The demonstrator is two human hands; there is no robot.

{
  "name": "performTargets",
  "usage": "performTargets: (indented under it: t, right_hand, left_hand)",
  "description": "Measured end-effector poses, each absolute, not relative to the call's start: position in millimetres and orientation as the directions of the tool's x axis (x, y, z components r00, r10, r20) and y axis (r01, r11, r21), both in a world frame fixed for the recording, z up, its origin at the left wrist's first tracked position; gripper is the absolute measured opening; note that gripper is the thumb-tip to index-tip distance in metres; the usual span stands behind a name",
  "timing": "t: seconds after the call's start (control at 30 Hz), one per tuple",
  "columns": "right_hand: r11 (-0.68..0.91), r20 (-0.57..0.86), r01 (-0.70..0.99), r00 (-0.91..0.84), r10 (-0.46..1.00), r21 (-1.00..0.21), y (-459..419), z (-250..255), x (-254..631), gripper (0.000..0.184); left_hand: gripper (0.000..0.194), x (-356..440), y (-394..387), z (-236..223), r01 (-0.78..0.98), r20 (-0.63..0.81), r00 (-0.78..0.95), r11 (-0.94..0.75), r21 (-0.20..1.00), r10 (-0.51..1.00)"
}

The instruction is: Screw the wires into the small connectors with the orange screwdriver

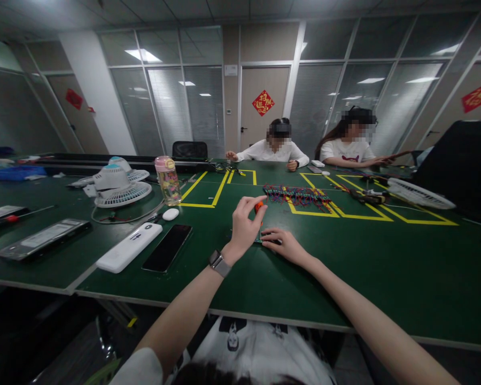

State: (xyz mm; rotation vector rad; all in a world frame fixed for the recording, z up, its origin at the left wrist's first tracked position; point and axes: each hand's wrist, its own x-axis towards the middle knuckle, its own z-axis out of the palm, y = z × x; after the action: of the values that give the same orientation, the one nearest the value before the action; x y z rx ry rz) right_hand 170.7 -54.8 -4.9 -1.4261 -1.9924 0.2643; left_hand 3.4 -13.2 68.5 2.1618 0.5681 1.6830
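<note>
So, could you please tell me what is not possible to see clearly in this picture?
In the head view:
- Small bright orange object: full shape, partly hidden by the left hand.
- Small flat green board: outline, partly covered by the right hand.
- Tangled red and blue wires: too small to count.
- Large black upright panel: cut off by the right edge.

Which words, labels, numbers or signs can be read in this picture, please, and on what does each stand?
"招财进宝", apparently: red diamond sign on the middle door.
Perhaps "14", handwritten, uncertain: white block-shaped device.
Too blurred: right red sign, left red sign, drive label.
Too small: door plate.
Orange object in left hand: nothing readable.
</note>
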Motion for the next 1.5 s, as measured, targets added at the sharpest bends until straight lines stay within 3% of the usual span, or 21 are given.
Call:
performTargets:
  t: [0.1, 0.3, 0.53, 0.77, 0.97, 1.17, 1.33, 1.5]
  right_hand:
    - [0.38, 0.4, 0.768, -0.177, 0.899, -0.516, -54.9, -4.9, 170.8, 0.021]
    - [0.381, 0.399, 0.764, -0.178, 0.9, -0.52, -55.8, -3.3, 170.0, 0.021]
    - [0.376, 0.397, 0.765, -0.172, 0.902, -0.523, -55.5, -4.7, 170.7, 0.021]
    - [0.379, 0.393, 0.771, -0.182, 0.901, -0.512, -55.6, -3.9, 170.3, 0.021]
    - [0.375, 0.392, 0.775, -0.18, 0.902, -0.508, -55.7, -3.3, 170.1, 0.02]
    - [0.376, 0.394, 0.773, -0.178, 0.902, -0.511, -55.5, -3.6, 170.5, 0.02]
    - [0.377, 0.395, 0.774, -0.18, 0.901, -0.509, -54.8, -4.7, 170.7, 0.02]
    - [0.377, 0.389, 0.776, -0.184, 0.903, -0.506, -55.5, -3.5, 170.3, 0.02]
  left_hand:
    - [0.021, 3.2, -13.5, 68.0, 0.139, 0.836, 0.177, -0.854, 0.501, 0.519]
    - [0.034, 3.3, -10.9, 66.2, 0.022, 0.816, 0.266, -0.85, 0.527, 0.513]
    - [0.024, 4.0, -11.4, 66.8, 0.157, 0.832, 0.185, -0.851, 0.501, 0.523]
    - [0.031, 3.4, -12.3, 67.7, 0.079, 0.849, 0.231, -0.879, 0.47, 0.475]
    - [0.022, 3.6, -12.6, 67.0, 0.181, 0.855, 0.124, -0.858, 0.48, 0.504]
    - [0.033, 3.3, -11.5, 66.7, 0.022, 0.843, 0.222, -0.867, 0.498, 0.49]
    - [0.021, 3.6, -13.1, 67.4, 0.111, 0.856, 0.162, -0.871, 0.479, 0.491]
    - [0.031, 3.7, -11.6, 67.0, 0.027, 0.846, 0.228, -0.872, 0.489, 0.482]
